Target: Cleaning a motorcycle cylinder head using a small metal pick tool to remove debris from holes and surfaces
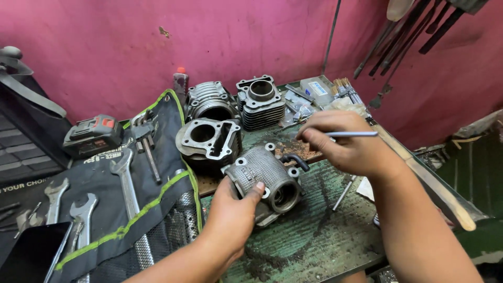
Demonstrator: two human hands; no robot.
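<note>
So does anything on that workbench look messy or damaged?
Yes. The green bench top is worn, with dark grit scattered near the engine cylinder that the left hand steadies. Otherwise nothing looks broken.

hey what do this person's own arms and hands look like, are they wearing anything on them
Both forearms are bare as far as the picture shows: no sleeves, gloves, watch or bands in view. The left hand and right hand are bare too, with short fingernails and no visible rings. Dark grime marks the fingertips.
</note>
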